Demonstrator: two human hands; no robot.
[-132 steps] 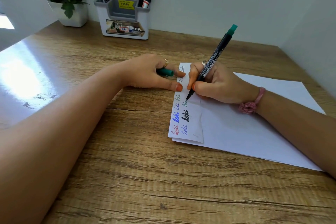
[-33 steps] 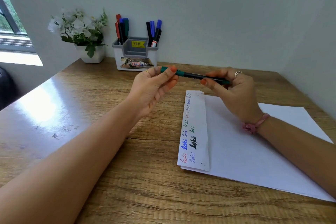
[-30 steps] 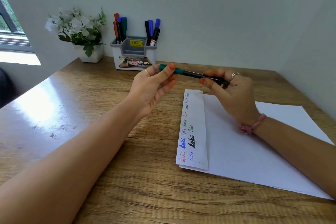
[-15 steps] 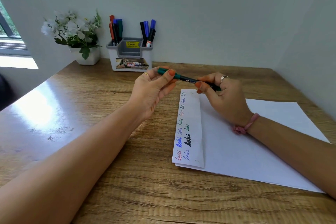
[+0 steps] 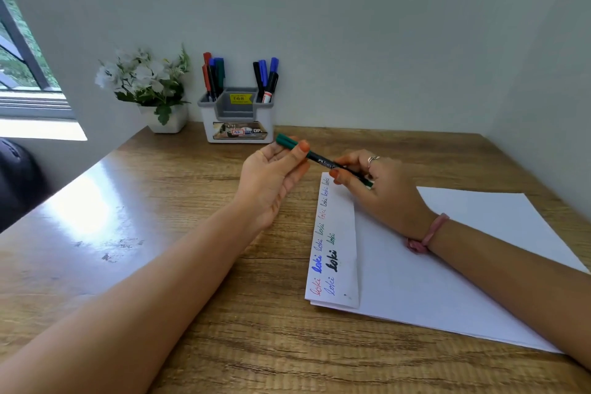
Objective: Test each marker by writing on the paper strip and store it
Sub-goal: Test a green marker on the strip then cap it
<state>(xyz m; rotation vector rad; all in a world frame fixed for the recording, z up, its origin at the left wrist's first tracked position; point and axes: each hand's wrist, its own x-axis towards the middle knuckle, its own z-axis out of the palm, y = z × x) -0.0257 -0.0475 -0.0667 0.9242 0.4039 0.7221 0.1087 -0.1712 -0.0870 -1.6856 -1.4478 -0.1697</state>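
Head view: the slim black marker with the green cap [image 5: 321, 160] is now held level in the air between both hands, where a few seconds ago its bare tip was writing on the narrow white paper strip [image 5: 335, 243]. The left hand [image 5: 271, 176] pinches the capped green end, and the right hand [image 5: 377, 185] pinches the barrel's other end. The cap is on, so by my reading the test of this marker is done and storing comes next.

The grey-and-white plastic pen holder [image 5: 238, 118] stands at 12 o'clock against the wall, with markers upright in both side pockets and a potted white flower plant [image 5: 150, 86] just beside it at 10 o'clock. Bare wooden counter [image 5: 179, 189] lies between hands and holder, leaving an open path. The strip rests on the left edge of a large white sheet [image 5: 447, 281] at 4 o'clock.
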